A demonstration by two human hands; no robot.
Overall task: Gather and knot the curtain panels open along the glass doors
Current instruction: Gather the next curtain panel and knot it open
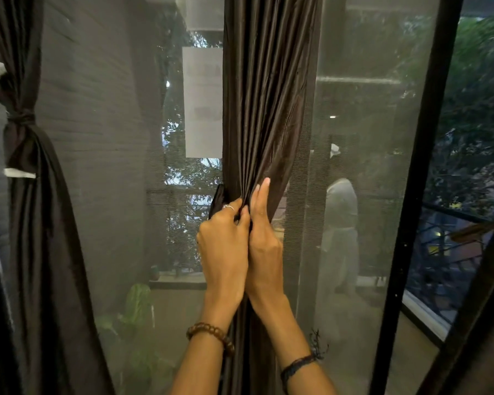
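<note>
A dark brown satin curtain panel (265,89) hangs gathered into tight pleats in the middle of the glass doors. My left hand (226,240) is closed around the bunched fabric at mid height, with a dark loop of cloth sticking out beside its knuckles. My right hand (264,232) presses against the same bunch from the right, its fingers pointing up along the folds and its thumb tucked into the cloth. Below my hands the panel drops straight between my forearms. At the left a second dark panel (26,172) hangs tied in a knot.
A sheer mesh screen (354,166) covers the glass behind the panels. A black door frame post (417,195) slants down the right side. Outside are a balcony railing, plants and a person in white. More dark fabric fills the lower right corner.
</note>
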